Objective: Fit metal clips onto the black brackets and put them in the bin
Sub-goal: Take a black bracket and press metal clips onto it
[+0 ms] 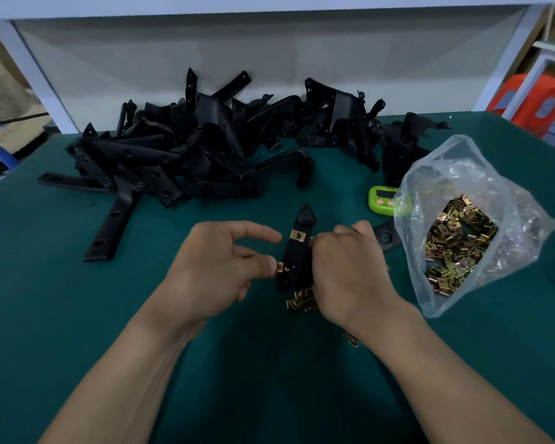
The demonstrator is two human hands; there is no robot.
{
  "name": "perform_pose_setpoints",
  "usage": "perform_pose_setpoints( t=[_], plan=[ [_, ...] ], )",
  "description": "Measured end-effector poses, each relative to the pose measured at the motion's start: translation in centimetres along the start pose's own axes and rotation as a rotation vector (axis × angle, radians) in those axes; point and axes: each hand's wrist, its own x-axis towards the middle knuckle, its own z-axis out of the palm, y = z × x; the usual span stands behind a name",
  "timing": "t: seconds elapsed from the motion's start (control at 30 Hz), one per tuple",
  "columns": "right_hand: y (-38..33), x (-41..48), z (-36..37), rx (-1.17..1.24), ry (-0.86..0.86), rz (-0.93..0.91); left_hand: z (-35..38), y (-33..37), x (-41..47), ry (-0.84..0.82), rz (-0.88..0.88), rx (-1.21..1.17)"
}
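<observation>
- Black bracket (297,251) is held near the table's (77,315) centre; I see the right hand (346,270), fingers clamped round it.
- Left hand (218,267) pinches a metal clip (280,267) against the bracket's left edge.
- Right: open bag of clips (462,238).
- Far: bracket pile (189,145).

Open green mat (61,315) lies at the near left and along the near edge. A heap of black brackets (186,145) bars the far side from left to right, one lone bracket (109,225) reaching nearer at left. On the right, a bag of clips (455,168) and a green timer (385,200) crowd the mat. At centre lie loose clips (302,301).
</observation>
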Motion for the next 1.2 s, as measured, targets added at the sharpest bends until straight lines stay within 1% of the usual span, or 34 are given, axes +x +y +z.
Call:
perform_pose_setpoints(
  t=[0.23,0.33,0.47,0.6,0.83,1.03,1.2],
  plan=[
    [0.0,0.0,-0.2,-0.028,-0.007,-0.016,0.2,0.0,-0.1,-0.003,0.02,0.004],
    [0.0,0.0,-0.2,-0.034,-0.015,0.0,0.8,-0.2,-0.1,0.028,0.049,-0.027],
    [0.0,0.0,-0.4,0.0,-0.008,0.038,1.8,-0.6,-0.2,0.116,0.049,-0.16],
    [0.1,0.2,-0.4,0.019,0.019,0.046,2.5,-0.9,-0.2,0.161,0.022,-0.328],
    [0.6,0.4,-0.1,0.023,0.001,0.039,3.7,-0.6,-0.2,0.3,0.043,-0.298],
    [0.8,0.5,0.1,0.026,-0.024,0.018,4.2,-0.9,-0.3,0.325,-0.025,-0.373],
    [0.8,0.3,-0.1,0.021,-0.025,0.014,4.4,-0.6,-0.7,0.316,0.022,-0.303]
  ],
)
